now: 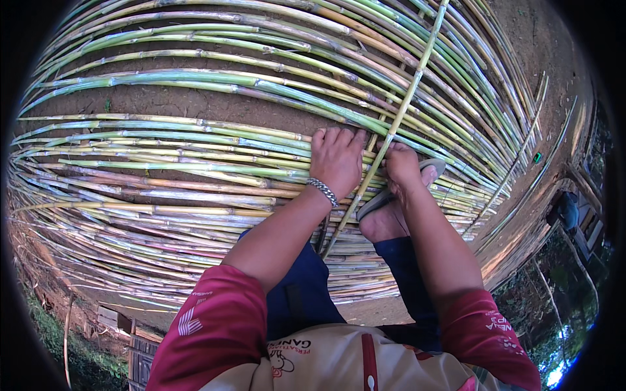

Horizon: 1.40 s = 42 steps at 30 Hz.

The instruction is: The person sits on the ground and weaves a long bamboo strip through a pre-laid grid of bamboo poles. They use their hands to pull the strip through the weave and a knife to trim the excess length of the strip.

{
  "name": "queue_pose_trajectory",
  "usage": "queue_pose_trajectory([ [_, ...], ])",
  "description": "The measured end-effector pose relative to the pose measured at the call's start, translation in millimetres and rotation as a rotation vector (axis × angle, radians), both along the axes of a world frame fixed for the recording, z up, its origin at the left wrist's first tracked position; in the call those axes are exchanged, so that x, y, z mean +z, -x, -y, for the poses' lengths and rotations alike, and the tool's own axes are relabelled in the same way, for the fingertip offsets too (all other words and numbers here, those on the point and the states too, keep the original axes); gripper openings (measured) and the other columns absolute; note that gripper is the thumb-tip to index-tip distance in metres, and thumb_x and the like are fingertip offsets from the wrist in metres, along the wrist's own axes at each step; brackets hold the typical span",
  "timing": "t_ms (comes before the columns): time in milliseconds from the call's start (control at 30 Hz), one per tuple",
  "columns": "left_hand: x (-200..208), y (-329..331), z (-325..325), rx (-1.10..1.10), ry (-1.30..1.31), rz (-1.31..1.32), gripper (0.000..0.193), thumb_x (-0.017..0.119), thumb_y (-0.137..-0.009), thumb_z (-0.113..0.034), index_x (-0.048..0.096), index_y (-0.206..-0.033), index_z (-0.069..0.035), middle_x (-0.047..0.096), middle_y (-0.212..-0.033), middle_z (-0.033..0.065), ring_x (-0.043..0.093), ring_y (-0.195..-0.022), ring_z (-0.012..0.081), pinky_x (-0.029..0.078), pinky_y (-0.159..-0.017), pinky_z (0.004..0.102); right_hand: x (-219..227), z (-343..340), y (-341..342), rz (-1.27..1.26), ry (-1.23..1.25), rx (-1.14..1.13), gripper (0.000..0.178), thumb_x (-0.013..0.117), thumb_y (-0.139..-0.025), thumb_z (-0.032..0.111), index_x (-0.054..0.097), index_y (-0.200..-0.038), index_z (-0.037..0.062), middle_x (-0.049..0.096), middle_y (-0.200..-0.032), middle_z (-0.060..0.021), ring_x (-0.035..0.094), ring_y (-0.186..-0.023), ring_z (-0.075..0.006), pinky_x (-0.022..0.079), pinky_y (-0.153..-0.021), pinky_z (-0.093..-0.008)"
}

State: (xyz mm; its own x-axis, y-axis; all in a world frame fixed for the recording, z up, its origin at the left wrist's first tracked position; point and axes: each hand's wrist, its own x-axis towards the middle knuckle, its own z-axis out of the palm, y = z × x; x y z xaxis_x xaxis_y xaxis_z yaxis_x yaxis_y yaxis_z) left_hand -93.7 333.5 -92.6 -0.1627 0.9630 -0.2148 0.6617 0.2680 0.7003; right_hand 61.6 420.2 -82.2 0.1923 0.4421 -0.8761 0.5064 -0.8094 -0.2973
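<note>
Long, jointed cane stalks (195,122) in green, yellow and purple lie side by side on the ground. My left hand (337,159), with a chain bracelet (323,192) on its wrist, curls its fingers over the end part of the stalks. A thin yellow-green cross pole (408,98) runs slantwise over them, just right of that hand. My right hand (401,166) is closed beside the cross pole, its fingertips near where pole and stalks meet. Whatever it grips is hidden. My sandalled foot (385,221) rests on the stalks below the right hand.
Another crosswise stick (512,173) lies across the stalk ends at the right. Brown bare soil (189,99) shows between the rows. Beyond, at the right, a person in blue (566,210) is near some planks. A small green object (537,158) lies on the soil.
</note>
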Motion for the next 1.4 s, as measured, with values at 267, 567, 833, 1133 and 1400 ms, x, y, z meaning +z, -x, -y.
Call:
queue_pose_trajectory([
  [267,-0.3,0.6,0.9,-0.008,0.008,0.002,0.039,0.068,-0.091,-0.022,0.069,-0.128,-0.009,0.064,-0.107,0.0066,0.055,-0.112,0.0262,0.033,-0.106,0.048,9.8,-3.5,-17.0,0.106,-0.109,0.318,0.02,0.069,-0.095,0.013,0.076,-0.106,-0.0016,0.075,-0.086,-0.0109,0.068,-0.069,-0.0195,0.054,-0.067,-0.033],
  [567,0.3,0.4,0.3,0.012,-0.024,0.006,0.036,0.066,-0.091,-0.023,0.071,-0.124,-0.008,0.065,-0.105,0.0075,0.056,-0.11,0.0265,0.036,-0.106,0.0483,6.5,13.3,4.2,0.45,-0.417,0.59,0.016,0.072,-0.09,0.015,0.078,-0.099,0.0034,0.077,-0.094,-0.0193,0.075,-0.085,-0.0338,0.057,-0.082,-0.042],
  [833,-2.6,0.9,2.3,0.003,-0.013,0.008,0.034,0.066,-0.091,-0.021,0.072,-0.123,-0.01,0.065,-0.105,0.0068,0.056,-0.11,0.0265,0.036,-0.104,0.0479,24.1,9.2,-6.7,0.282,-0.436,0.886,0.02,0.067,-0.091,0.008,0.078,-0.108,0.0044,0.073,-0.107,-0.0213,0.07,-0.1,-0.0399,0.054,-0.092,-0.0469],
  [1133,2.1,1.6,-2.1,-0.029,0.023,-0.013,0.034,0.064,-0.093,-0.022,0.072,-0.125,-0.013,0.065,-0.107,0.0063,0.056,-0.111,0.0267,0.035,-0.105,0.0489,18.9,15.0,-8.9,0.409,-0.562,0.947,0.021,0.066,-0.09,0.005,0.079,-0.106,0.0073,0.07,-0.098,-0.0196,0.069,-0.093,-0.0395,0.055,-0.086,-0.0456],
  [1400,2.3,0.8,-1.4,-0.032,0.015,-0.02,0.031,0.063,-0.093,-0.021,0.073,-0.121,-0.013,0.065,-0.107,0.006,0.056,-0.112,0.0265,0.034,-0.107,0.0483,18.0,19.1,3.8,0.418,-0.615,0.893,0.021,0.064,-0.09,0.003,0.078,-0.105,0.0057,0.071,-0.102,-0.0213,0.069,-0.095,-0.0413,0.056,-0.087,-0.0473],
])
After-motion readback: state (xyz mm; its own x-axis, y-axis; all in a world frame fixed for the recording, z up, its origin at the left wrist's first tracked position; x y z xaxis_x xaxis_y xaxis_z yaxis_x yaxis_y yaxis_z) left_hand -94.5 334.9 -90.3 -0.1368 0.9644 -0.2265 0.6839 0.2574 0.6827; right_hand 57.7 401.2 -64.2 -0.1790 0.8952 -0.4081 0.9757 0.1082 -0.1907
